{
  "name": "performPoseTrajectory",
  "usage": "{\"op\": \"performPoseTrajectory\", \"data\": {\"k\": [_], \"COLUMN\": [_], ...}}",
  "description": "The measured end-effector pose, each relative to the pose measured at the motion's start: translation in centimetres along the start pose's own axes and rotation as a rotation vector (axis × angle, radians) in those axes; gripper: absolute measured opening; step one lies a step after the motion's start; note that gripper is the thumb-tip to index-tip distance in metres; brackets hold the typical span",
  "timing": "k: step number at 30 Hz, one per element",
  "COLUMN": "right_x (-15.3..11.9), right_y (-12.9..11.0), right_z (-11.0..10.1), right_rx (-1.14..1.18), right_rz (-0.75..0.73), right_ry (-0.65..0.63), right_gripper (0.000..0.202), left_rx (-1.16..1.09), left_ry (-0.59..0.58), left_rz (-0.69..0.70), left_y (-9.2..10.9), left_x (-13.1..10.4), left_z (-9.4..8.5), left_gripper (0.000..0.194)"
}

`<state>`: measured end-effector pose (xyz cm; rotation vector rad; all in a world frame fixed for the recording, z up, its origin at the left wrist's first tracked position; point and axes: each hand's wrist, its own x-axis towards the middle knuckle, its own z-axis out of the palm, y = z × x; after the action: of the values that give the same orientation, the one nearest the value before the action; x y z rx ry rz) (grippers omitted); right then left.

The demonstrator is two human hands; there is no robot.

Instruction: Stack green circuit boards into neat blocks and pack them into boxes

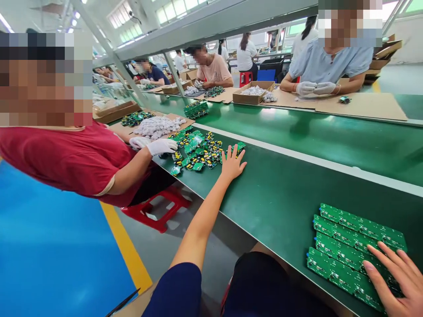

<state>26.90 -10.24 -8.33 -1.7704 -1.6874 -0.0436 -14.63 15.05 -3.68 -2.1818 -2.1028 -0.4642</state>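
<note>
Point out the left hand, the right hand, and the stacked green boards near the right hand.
left hand (pixel 232 164), head view, back of the hand
right hand (pixel 395 278), head view, back of the fingers
stacked green boards (pixel 343 246), head view, top face of the stack

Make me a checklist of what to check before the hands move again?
1. Left hand flat on the table, touching the loose circuit boards: ok.
2. Right hand resting on the stacked boards: ok.
3. Either hand gripping a board: not ok, fingers spread open.
4. Stack tidy: ok.
5. Neighbour's gloved hand clear of the left hand: ok, apart.
6. Boards undamaged: cannot tell.
</note>
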Motion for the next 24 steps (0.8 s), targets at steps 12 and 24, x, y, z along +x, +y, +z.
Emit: {"op": "performPoseTrajectory", "data": {"k": [12,24], "right_x": [0.1,-1.1], "right_y": [-4.3,-5.7], "right_z": [-1.2,-1.9], "right_rx": [-0.051,0.172], "right_rz": [0.024,0.36], "right_ry": [-0.009,-0.121], "right_gripper": [0.043,0.056], "left_rx": [-0.323,-0.661], "left_ry": [-0.109,-0.457], "left_rz": [0.132,0.588], "left_y": [7.7,18.9], "left_x": [-8.1,-18.5], "left_z": [-0.5,0.0], "left_gripper": [0.054,0.071]}}
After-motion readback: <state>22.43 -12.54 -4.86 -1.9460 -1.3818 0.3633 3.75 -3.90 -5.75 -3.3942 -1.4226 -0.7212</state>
